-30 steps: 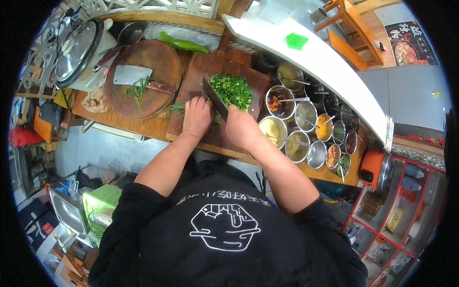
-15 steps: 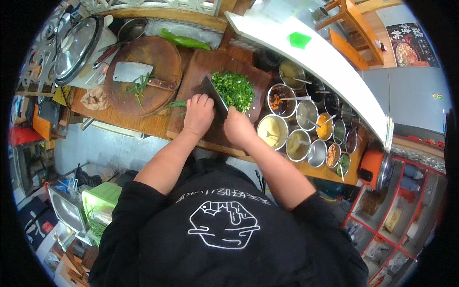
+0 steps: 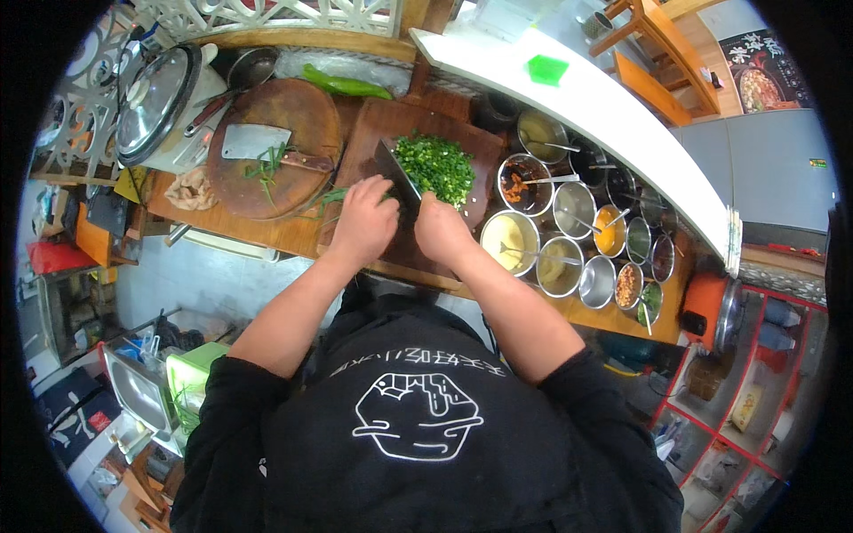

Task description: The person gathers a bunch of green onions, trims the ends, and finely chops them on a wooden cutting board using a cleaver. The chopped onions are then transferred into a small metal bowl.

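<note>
Both hands have barely shifted since the earlier frames, staying at the near edge of the rectangular board; left to right: one pot with a glass lid (image 3: pixel 155 102); one round wooden board (image 3: pixel 293 173) carrying one idle cleaver (image 3: pixel 255 140) and a few green stalks; one long green pepper (image 3: pixel 345 85) behind it; the left hand (image 3: pixel 364 222) lies flat, fingers together, pressing greens on the rectangular board (image 3: pixel 382 124); one knife (image 3: pixel 397 175) stands just beside the pile of chopped greens (image 3: pixel 435 166); the right hand (image 3: pixel 442 229) has its fingers curled tight on the knife's handle; about ten steel condiment bowls (image 3: pixel 509 242) crowd the wooden surface (image 3: pixel 275 233)
</note>
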Tool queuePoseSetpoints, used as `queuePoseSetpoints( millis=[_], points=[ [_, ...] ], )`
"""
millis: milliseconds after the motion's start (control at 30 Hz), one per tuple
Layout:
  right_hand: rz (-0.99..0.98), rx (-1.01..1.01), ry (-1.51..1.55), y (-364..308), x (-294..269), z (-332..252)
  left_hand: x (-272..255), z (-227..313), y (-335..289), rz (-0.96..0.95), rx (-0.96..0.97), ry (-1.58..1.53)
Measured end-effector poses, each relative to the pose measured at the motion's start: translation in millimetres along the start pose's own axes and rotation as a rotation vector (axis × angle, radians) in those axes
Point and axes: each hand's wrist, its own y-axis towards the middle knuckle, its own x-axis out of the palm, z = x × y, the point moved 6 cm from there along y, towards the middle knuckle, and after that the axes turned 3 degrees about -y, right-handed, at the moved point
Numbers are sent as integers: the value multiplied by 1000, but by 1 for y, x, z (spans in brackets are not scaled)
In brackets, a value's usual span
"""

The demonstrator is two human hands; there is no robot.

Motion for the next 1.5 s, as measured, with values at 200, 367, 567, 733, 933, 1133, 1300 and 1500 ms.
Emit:
queuePoseSetpoints(
  millis=[200, 367, 567, 733, 933, 1133, 1300, 1500],
  points=[
    [-17, 31, 2, 2, -1, -1, 12, 11, -8, -98, 9, 59],
    [-3, 15, 8, 1, 1, 0, 13, 7, -10, -92, -1, 82],
    [28, -3, 12, 2, 2, 4, -11, 9, -11, -3, -85, 51],
    [84, -42, 15, 1, 5, 5, -13, -4, -14, 33, -181, 25],
    [51, -12, 19, -2, 6, 3, -1, -15, -9, 157, -244, -43],
    [29, 82, -15, -8, 7, -1, 29, -26, -6, 156, -300, 34],
    [31, 113, -7, -11, 10, 1, 37, -18, -8, 203, -214, 190],
    [16, 126, -43, -18, -17, -21, 43, -21, -10, 157, -209, 267]
  ],
)
